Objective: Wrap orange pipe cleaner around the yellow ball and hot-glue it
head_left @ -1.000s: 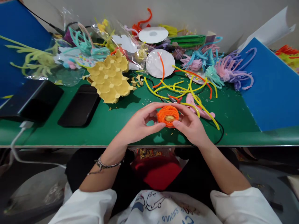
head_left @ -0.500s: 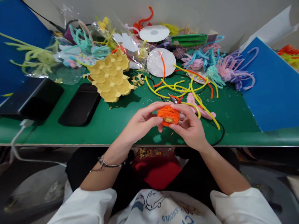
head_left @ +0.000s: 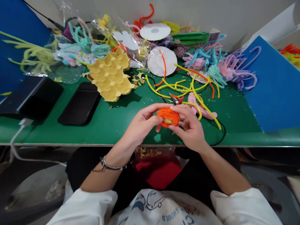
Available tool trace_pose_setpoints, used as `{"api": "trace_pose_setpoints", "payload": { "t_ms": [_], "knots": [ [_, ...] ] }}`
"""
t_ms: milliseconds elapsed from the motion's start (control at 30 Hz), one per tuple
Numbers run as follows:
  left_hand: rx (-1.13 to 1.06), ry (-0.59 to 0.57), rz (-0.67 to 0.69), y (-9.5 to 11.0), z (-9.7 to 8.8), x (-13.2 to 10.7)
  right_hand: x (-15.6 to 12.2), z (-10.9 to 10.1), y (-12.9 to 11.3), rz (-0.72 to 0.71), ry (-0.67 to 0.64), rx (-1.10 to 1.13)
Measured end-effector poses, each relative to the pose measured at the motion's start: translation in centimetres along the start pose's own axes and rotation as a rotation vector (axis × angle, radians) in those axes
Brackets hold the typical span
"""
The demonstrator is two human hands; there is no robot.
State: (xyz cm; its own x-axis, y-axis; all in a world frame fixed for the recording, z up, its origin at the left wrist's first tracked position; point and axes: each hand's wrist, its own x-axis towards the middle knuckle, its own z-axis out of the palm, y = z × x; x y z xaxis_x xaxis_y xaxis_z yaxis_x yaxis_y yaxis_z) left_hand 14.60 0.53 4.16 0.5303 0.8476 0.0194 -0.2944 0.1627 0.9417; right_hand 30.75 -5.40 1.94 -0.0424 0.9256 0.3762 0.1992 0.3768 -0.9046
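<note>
Between both hands, just above the table's front part, is a fuzzy orange piece wound from pipe cleaner (head_left: 169, 113), with a yellowish patch showing in its lower front. My left hand (head_left: 145, 122) grips its left side, thumb in front and fingers curled behind. On its right side, my right hand (head_left: 190, 125) pinches it between thumb and fingers. Right behind the hands lie pliers with red handles (head_left: 174, 98), partly covered, and a pink tool or piece (head_left: 203, 108). Yellow pipe cleaners (head_left: 180, 89) and an orange pipe cleaner (head_left: 164, 67) are strewn beyond them.
A torn yellow egg carton (head_left: 110, 76) and a black phone-like tray (head_left: 79, 104) lie left on the green table (head_left: 112, 125). White discs (head_left: 161, 61), plastic bags and pastel pipe-cleaner bundles (head_left: 225, 67) crowd the back. Blue panels (head_left: 276, 90) stand at both sides.
The orange piece has tilted slightly in my fingers, so its yellowish patch shows a little differently. Both hands keep their hold with only small finger shifts.
</note>
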Motion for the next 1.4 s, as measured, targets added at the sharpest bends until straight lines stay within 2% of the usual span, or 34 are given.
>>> {"api": "trace_pose_setpoints", "payload": {
  "t_ms": [200,333,500,600,700,767,900,1133,1300,1400],
  "knots": [
    [-0.003,-0.028,-0.052,0.6,-0.1,0.0,0.1,0.0,0.1,0.028,-0.001,0.019],
    [-0.08,-0.081,-0.125,0.9,-0.2,0.0,0.4,0.0,0.0,0.037,0.029,0.096],
    [-0.081,-0.096,-0.133,0.8,-0.3,0.1,0.5,0.0,0.0,0.026,0.033,0.134],
    [0.008,-0.016,-0.06,1.0,-0.7,0.2,0.5,0.1,-0.1,0.045,0.047,0.108],
    [0.095,0.178,0.142,1.4,-1.6,0.5,0.7,0.0,-0.2,0.058,0.1,0.12],
    [0.135,0.236,0.252,1.6,-2.2,0.6,0.8,-0.1,-0.2,0.062,0.128,0.149],
    [0.201,0.202,0.306,1.6,-2.8,0.6,1.0,-0.2,0.0,0.075,0.16,0.178],
    [0.286,0.113,0.306,2.2,-1.9,-0.1,1.2,-0.1,0.1,0.101,0.183,0.223],
    [0.26,0.122,0.245,2.3,-1.9,-0.1,1.2,-0.1,0.0,0.133,0.176,0.257],
    [0.228,0.089,0.2,2.2,-1.8,-0.1,1.1,0.0,0.1,0.146,0.169,0.27]
  ]
}}
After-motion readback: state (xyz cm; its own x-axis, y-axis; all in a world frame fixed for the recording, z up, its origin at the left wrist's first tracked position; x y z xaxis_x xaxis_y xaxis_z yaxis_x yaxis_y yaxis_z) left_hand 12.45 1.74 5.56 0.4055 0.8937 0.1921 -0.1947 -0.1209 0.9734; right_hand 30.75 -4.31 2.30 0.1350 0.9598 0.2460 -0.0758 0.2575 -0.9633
